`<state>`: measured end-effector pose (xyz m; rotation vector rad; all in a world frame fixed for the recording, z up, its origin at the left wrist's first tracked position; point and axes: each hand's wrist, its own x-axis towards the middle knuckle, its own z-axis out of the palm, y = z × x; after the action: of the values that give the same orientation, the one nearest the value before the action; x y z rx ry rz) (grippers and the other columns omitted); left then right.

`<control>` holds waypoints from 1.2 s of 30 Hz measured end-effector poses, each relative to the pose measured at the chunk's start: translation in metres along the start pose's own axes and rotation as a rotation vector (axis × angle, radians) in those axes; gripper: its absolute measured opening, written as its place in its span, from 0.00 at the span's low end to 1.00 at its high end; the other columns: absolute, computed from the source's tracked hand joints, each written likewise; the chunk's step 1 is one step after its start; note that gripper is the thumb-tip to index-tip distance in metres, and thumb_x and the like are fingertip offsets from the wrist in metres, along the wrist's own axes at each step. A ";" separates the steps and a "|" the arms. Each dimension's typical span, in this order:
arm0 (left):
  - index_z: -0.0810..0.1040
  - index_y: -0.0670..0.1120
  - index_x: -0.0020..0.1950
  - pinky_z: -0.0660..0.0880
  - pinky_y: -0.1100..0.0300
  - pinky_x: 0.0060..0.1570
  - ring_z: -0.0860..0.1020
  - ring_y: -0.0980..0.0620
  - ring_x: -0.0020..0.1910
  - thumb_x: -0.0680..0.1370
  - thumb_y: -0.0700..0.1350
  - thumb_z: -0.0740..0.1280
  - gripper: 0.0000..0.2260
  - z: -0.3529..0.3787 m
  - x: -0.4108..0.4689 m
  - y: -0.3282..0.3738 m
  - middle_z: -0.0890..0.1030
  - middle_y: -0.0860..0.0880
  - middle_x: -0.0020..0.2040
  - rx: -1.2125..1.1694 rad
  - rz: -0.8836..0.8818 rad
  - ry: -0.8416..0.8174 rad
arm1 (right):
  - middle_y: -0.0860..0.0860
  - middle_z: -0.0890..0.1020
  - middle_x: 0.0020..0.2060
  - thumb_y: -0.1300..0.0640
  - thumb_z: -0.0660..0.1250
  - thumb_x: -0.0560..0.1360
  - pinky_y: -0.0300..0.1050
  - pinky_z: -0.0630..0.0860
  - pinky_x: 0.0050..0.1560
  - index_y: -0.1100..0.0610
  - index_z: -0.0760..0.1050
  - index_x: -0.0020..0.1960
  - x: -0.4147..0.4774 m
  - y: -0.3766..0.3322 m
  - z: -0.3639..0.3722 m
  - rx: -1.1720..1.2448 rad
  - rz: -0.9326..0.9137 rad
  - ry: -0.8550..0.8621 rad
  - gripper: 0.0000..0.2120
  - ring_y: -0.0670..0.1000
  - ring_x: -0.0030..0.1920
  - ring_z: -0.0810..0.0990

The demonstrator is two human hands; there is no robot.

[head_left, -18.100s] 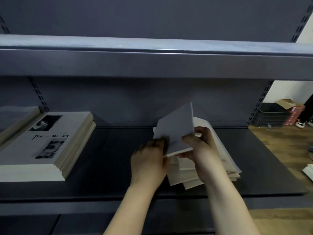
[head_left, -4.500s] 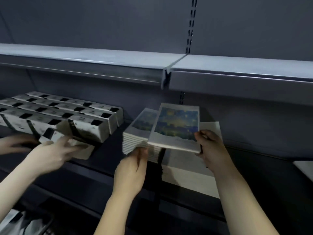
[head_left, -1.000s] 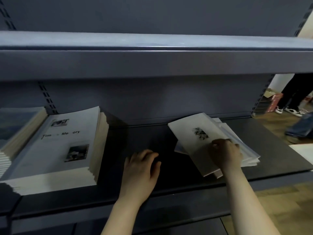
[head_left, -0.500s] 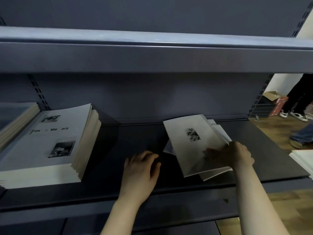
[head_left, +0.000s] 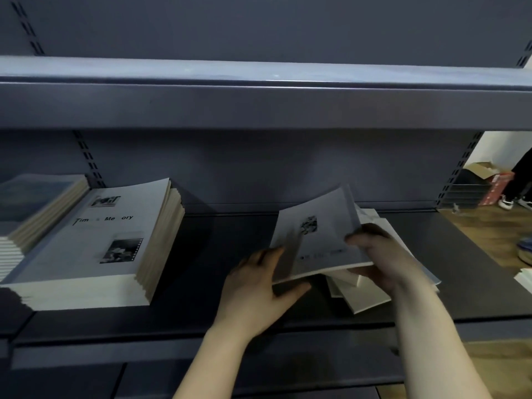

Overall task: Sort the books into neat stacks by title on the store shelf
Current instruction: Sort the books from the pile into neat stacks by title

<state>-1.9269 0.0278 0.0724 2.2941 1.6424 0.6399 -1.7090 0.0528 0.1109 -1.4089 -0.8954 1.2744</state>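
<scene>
Container: dark grey metal shelf [head_left: 218, 254], lower tier, under a matching grey upper shelf board [head_left: 259, 105].

Contents, left to right:
- Blurred stack of bluish-covered books [head_left: 31, 197], cut off by the left edge of the frame.
- Touching it, a squared stack of pale paperbacks [head_left: 95, 243]. The cover reads "Tim… Me…ory", with the middle letters washed out.
- Bare shelf.
- A loose pile of pale books [head_left: 371, 295], fanned and askew, toward the right.

Task item: one white paperback book [head_left: 313, 243] with a small dark cover picture, held tilted above the loose pile. Its far edge is raised and its cover is bowed.

Grip:
- The right hand [head_left: 383, 260] pinches the book's right edge, thumb on the cover and fingers underneath.
- The left hand [head_left: 256, 292] meets the near-left corner. The fingers look spread and fairly straight along the edge, with the thumb reaching under. Motion blur keeps us from being sure it grips.

Hidden or unclear: most of the loose pile lies behind the lifted book and the right hand, so we cannot read its titles. The print low on the lifted cover is a smear.

Beyond the shelf's right end we see wood floor, a brown cardboard box [head_left: 483, 171] and someone's white shoe [head_left: 505, 201].
</scene>
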 end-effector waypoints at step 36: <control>0.77 0.56 0.55 0.74 0.68 0.50 0.79 0.61 0.53 0.69 0.64 0.65 0.19 -0.090 -0.046 -0.091 0.82 0.60 0.51 -0.882 -0.036 0.382 | 0.55 0.82 0.55 0.62 0.62 0.79 0.45 0.81 0.39 0.57 0.74 0.58 -0.027 0.020 0.199 0.435 -0.243 -0.111 0.09 0.52 0.48 0.84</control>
<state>-2.0590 0.0103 0.1016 1.5454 1.1501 1.4963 -1.9102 0.0600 0.1074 -0.8702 -0.7764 1.2748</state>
